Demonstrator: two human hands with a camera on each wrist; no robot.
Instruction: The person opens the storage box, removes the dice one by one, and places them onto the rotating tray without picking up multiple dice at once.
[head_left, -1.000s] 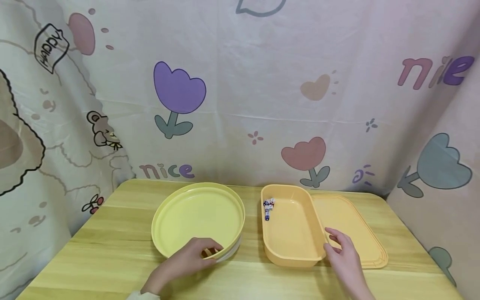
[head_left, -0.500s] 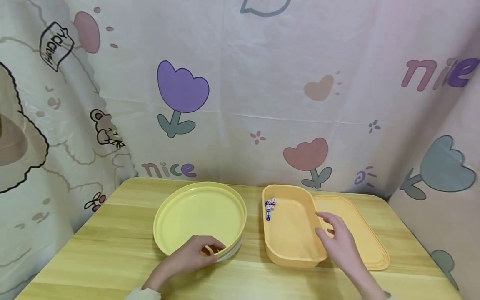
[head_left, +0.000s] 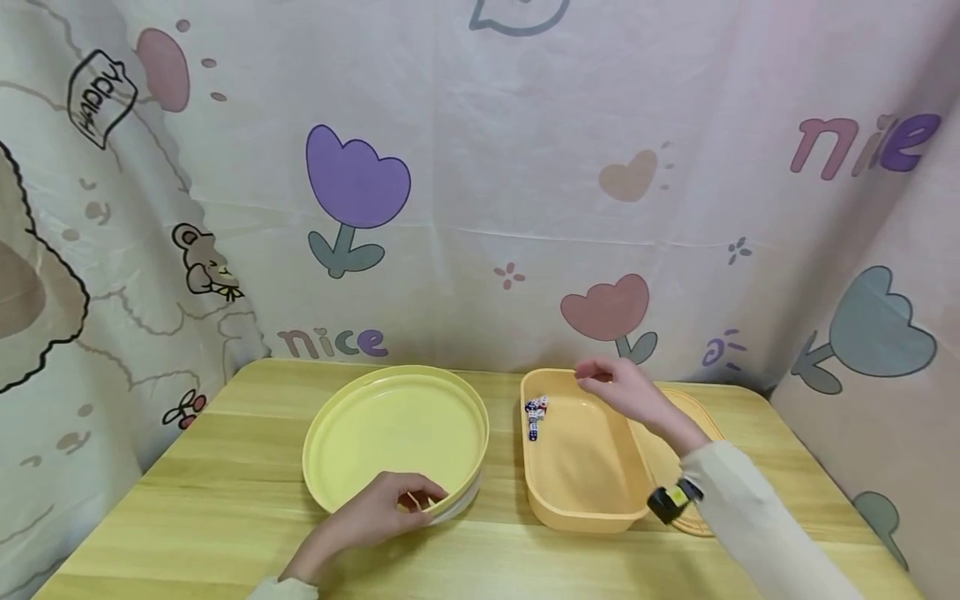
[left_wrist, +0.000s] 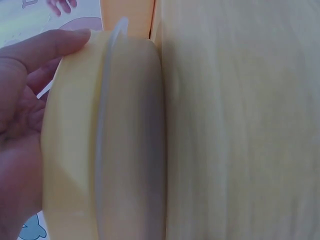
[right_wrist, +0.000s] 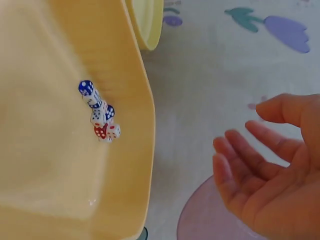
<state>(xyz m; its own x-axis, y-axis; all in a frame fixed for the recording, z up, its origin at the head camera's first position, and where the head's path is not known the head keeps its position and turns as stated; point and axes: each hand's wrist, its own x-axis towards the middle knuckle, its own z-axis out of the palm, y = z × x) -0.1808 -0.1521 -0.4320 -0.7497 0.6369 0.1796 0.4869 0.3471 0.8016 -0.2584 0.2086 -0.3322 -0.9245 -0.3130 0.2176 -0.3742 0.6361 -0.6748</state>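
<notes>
My left hand (head_left: 386, 508) grips the front rim of a round yellow container (head_left: 401, 433), thumb outside and fingers over the edge. The left wrist view shows its yellow rim band (left_wrist: 75, 150), a thin white rim below it and a paler body on the table. My right hand (head_left: 622, 390) hovers over the back right corner of an orange rectangular box (head_left: 588, 467). Its fingers are loosely bent and hold nothing, as the right wrist view shows. Several small white, blue and red dice (right_wrist: 100, 115) lie clustered against the box's left wall, apart from the hand.
The box's flat orange lid (head_left: 663, 454) lies on the wooden table (head_left: 247, 475) to the right, partly hidden by my right forearm. A black wrist camera (head_left: 673, 500) hangs on the right sleeve. A patterned curtain (head_left: 465, 167) stands behind and at both sides.
My right hand has moved from the box's right side up and left to above its back end. My left hand stays at the round container's rim. The dice have not moved.
</notes>
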